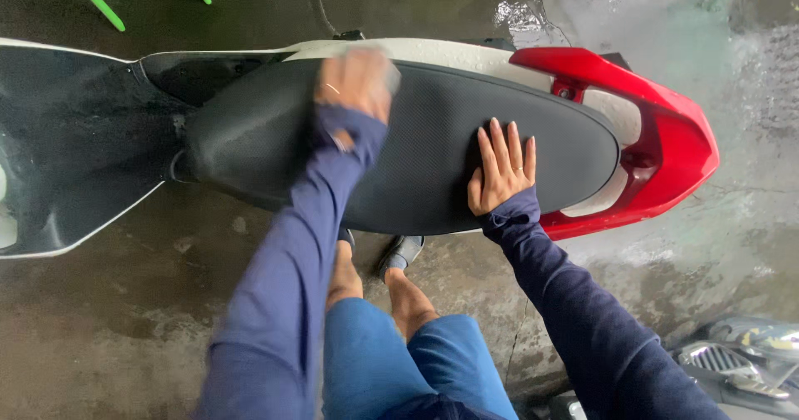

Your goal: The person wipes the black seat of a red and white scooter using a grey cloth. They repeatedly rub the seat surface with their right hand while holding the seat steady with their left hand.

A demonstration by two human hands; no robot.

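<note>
Wet concrete floor all around, soapy water pooling beyond the red tail fairing; green legs of something at the top edge, another vehicle's part at lower right. Left hand blurred at the far edge of the black textured scooter seat, closed on what may be a pale cloth. Right hand flat, fingers spread, pressing the seat's rear.

We see our left hand motion-blurred, so whatever pale thing it presses on the seat stays unclear, while the scooter's front and a second vehicle run off the edges.
</note>
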